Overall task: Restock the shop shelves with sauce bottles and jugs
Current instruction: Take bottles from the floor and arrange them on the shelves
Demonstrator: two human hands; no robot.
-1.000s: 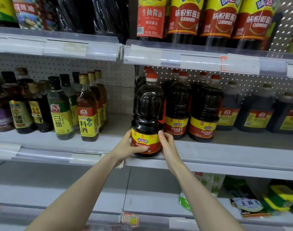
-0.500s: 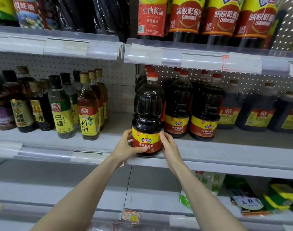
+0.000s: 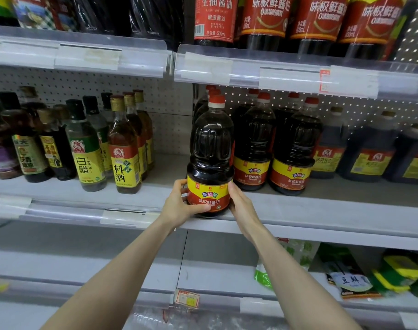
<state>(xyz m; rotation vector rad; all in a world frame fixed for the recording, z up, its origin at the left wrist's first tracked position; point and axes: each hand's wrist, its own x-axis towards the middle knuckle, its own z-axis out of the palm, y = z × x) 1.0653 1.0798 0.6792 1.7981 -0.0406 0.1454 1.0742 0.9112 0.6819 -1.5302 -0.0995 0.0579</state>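
Note:
A large dark soy sauce jug (image 3: 211, 148) with a red cap and a yellow and red label stands upright at the front edge of the middle shelf (image 3: 322, 210). My left hand (image 3: 179, 206) grips its lower left side, thumb curled across the label's bottom. My right hand (image 3: 241, 206) holds the lower right side, fingers wrapped behind it. More jugs of the same kind (image 3: 255, 144) stand in rows behind and to the right.
Smaller vinegar and cooking wine bottles (image 3: 124, 148) fill the left half of the shelf, with a bare gap between them and the jug. Squarer dark jugs (image 3: 369, 153) stand at far right. The upper shelf (image 3: 250, 67) carries soy bottles; packets (image 3: 346, 279) lie on the lower shelf.
The jug has shifted slightly back onto the shelf edge and both hands have stayed on its base.

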